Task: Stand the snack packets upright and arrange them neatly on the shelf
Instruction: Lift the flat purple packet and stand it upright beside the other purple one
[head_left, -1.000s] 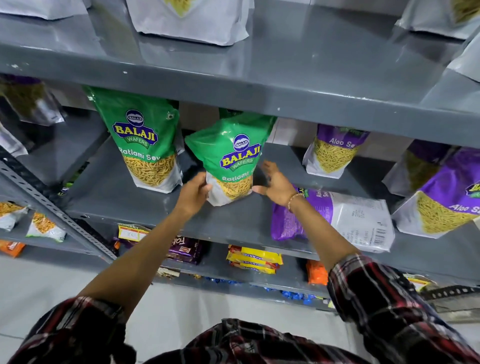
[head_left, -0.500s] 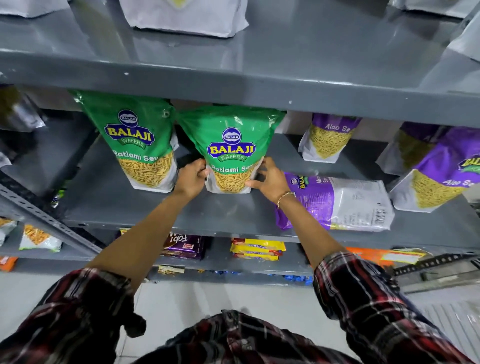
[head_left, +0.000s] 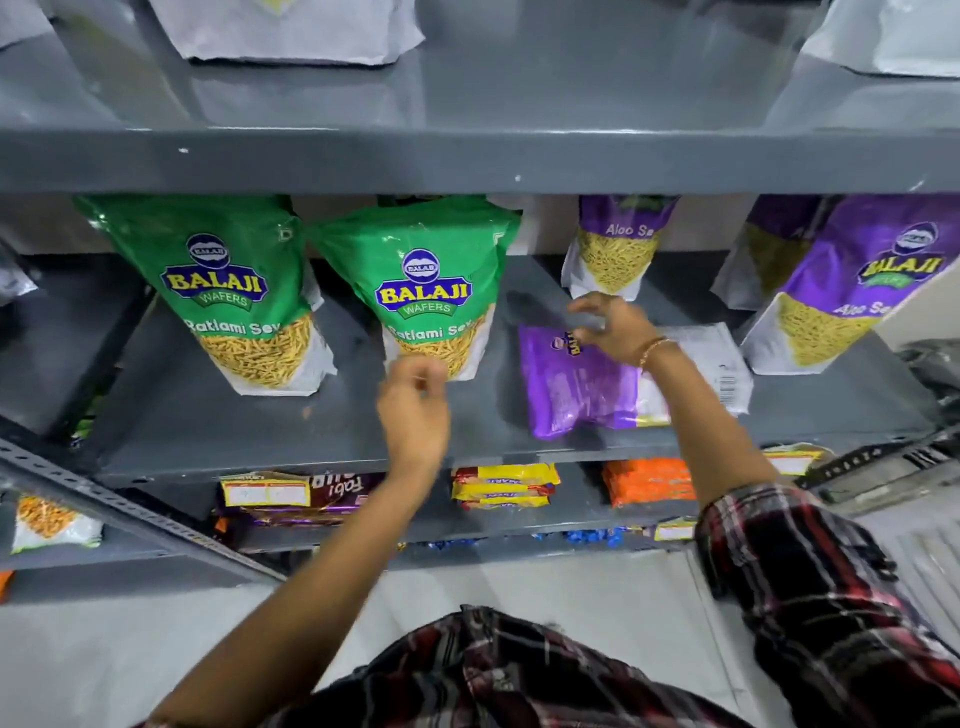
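Observation:
Two green Ratlami Sev packets stand upright side by side on the grey shelf (head_left: 218, 431): one at the left (head_left: 228, 291), one in the middle (head_left: 431, 280). A purple Aloo Sev packet (head_left: 576, 389) lies flat to their right. My left hand (head_left: 413, 410) hovers in front of the middle green packet, fingers loosely curled, holding nothing. My right hand (head_left: 613, 325) is spread open just above the flat purple packet's top end. More purple packets stand upright at the back (head_left: 618, 249) and at the right (head_left: 852, 280).
The shelf above (head_left: 467, 161) overhangs the packets' tops and carries white packets. Lower shelves hold yellow (head_left: 504, 486), orange (head_left: 649, 480) and brown packs. A slotted metal upright (head_left: 104, 504) runs diagonally at the lower left.
Both hands have let go of the middle green packet, which now stands upright. The left hand drew back toward me; the right hand moved right over the flat purple packet.

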